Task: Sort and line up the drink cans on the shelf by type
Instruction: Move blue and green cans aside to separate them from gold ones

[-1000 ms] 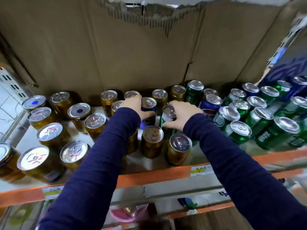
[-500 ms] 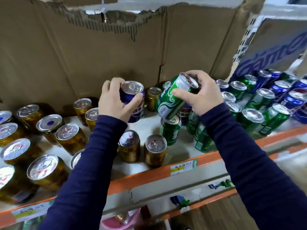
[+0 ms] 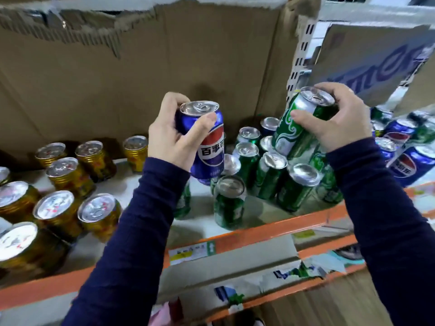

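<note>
The left hand (image 3: 174, 144) curls its fingers (image 3: 175, 100) round a nearly upright blue can (image 3: 208, 149) above the shelf (image 3: 270, 228), while the right hand (image 3: 339, 121) grips a green can (image 3: 296, 128) tilted, its top up-right.

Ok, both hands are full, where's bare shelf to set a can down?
Bare shelf shows at the front edge, between the left sleeve and the lone front green can. A second patch lies between the gold cans and that sleeve, further back. Crowded: the green cluster below the right hand, and the blue cans far right.
</note>
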The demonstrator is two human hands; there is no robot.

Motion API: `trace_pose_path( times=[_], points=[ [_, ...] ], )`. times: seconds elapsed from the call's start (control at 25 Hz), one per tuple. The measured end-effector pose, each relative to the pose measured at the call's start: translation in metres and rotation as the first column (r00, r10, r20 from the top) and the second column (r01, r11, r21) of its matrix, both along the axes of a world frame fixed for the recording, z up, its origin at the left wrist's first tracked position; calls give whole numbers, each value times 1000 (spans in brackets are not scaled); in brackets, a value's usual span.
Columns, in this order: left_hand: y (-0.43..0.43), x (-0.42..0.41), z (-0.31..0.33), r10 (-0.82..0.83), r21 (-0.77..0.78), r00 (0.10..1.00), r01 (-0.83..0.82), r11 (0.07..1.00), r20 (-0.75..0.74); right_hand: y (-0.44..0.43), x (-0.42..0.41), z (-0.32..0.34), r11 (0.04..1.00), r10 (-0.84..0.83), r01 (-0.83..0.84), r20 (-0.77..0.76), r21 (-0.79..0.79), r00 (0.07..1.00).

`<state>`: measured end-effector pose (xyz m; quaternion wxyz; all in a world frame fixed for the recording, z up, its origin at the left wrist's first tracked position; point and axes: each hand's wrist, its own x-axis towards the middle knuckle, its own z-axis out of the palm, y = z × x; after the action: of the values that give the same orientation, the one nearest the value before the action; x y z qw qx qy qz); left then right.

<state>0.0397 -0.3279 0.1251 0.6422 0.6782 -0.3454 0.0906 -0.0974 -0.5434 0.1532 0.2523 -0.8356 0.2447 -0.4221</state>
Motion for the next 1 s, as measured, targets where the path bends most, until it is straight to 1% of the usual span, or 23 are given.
trace_pose_path(
  times=[0.12,0.2,0.28,0.4,0.52,0.6,0.72,0.84,0.88,1.0],
  points=[
    [-39,-23,-6,-4,-70,997,-1,998,-73,-45,-13,-7,995,-3,-6,-81,-101,997],
    [-56,-33,-9,29,-75,994,-36,997,-102,-68,-16,-16,994,21,-39,-169,-103,985],
    [-66,-42,-12,51,-61,992,-58,996,-116,-80,-14,-29,995,68,-87,-277,-57,959],
    [-73,-53,-17,73,-9,990,-74,997,-119,-87,-10,-54,987,149,-162,-430,7,890],
    [-76,-57,-20,65,-15,987,-68,998,-145,-93,-4,-76,969,247,-210,-526,130,814],
    [-76,-54,-19,70,-19,987,-73,997,-144,-96,0,-82,963,268,-227,-567,143,778],
    [-76,-48,-17,60,-29,986,-65,997,-159,-93,5,-82,962,260,-258,-610,92,749],
    [-82,-45,-12,17,-30,987,-22,999,-160,-91,-1,-78,957,262,-285,-610,61,748],
    [-85,-45,-10,8,-17,989,-10,1000,-146,-90,-7,-75,954,269,-297,-584,50,766],
    [-109,-50,-3,-62,13,992,64,998,-113,-97,-29,-69,959,271,-283,-420,35,866]
  ],
)
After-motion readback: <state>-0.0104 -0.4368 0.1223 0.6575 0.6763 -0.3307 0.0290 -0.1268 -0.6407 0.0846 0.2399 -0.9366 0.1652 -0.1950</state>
